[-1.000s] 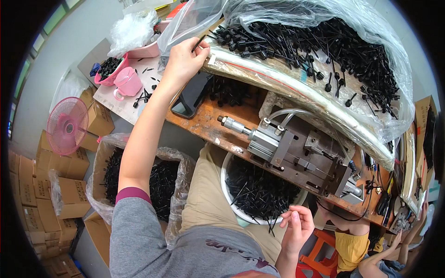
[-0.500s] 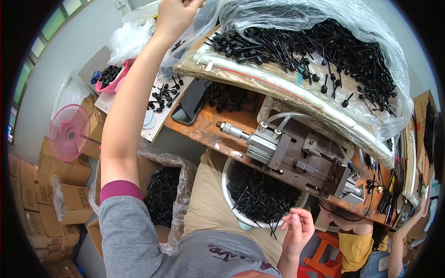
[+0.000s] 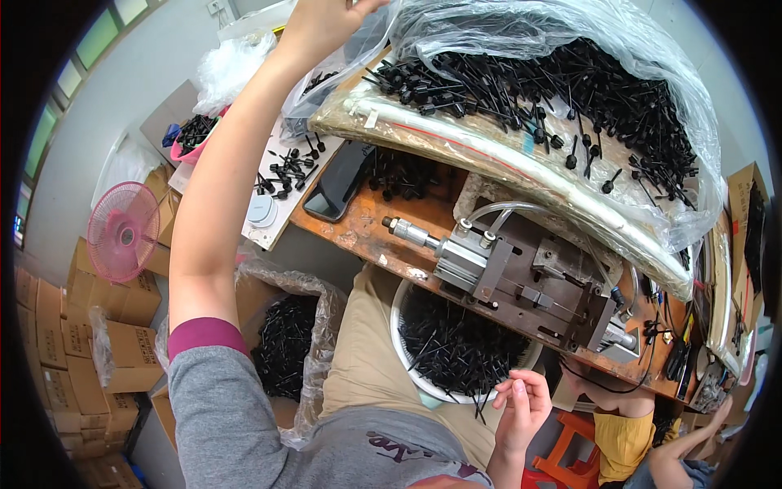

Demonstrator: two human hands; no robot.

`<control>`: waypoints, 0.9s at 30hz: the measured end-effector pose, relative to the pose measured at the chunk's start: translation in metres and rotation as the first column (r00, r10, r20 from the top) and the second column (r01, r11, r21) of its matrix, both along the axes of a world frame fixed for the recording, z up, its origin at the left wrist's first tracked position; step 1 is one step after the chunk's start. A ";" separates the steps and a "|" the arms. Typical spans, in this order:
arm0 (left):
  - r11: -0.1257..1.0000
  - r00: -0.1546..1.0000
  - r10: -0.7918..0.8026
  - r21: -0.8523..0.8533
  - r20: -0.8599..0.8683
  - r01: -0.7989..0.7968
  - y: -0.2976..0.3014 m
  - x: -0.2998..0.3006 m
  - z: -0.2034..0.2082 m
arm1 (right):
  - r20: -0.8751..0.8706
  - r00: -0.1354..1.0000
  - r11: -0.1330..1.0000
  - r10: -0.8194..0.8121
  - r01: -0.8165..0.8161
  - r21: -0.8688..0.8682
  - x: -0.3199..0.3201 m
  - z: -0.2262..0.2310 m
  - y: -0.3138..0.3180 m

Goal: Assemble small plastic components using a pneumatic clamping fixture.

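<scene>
- Head view: right hand [image 3: 523, 406] is hanging below the metal fixture [image 3: 521, 269], fingers curling loosely, thumb and fingertips close; cannot tell if it is pinching anything.
- White bucket [image 3: 397, 334] is sitting below the fixture, near that hand, holding a heap of black stemmed parts [image 3: 464, 342].
- Lined carton [image 3: 259, 299] is standing lower left of the fixture, holding more dark pieces.
- Dark phone [image 3: 334, 191] is lying upper left of the fixture, a small cluster [image 3: 403, 175] sitting beside it.
- Large black pile [image 3: 652, 106] is covering much of the plastic-wrapped shelf [image 3: 338, 114] above the fixture.
- Left hand [image 3: 324, 28], well apart from the right, is hanging far upper left of the fixture, near clear plastic [image 3: 346, 57]; frame edge is cropping its fingers, grip cannot be told.
</scene>
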State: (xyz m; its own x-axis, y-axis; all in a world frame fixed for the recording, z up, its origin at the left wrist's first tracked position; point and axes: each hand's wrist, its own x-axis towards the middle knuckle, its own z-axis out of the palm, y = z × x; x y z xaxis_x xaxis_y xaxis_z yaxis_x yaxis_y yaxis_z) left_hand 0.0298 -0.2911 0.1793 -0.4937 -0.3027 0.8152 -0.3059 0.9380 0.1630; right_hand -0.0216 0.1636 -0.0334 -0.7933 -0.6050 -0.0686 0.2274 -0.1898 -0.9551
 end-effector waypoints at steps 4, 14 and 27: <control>0.991 0.989 0.124 -0.060 0.085 -0.119 -0.009 0.015 -0.010 | -0.009 1.000 1.000 0.008 -0.008 0.004 0.001 0.001 0.002; 0.440 0.609 -0.754 0.878 0.247 0.189 0.194 0.022 -0.098 | -0.124 0.992 0.999 0.032 -0.035 -0.023 -0.003 0.020 -0.018; 0.109 0.552 -0.834 0.983 0.011 0.146 0.263 0.031 -0.152 | -0.033 0.991 0.991 0.132 -0.132 -0.005 -0.023 0.027 -0.034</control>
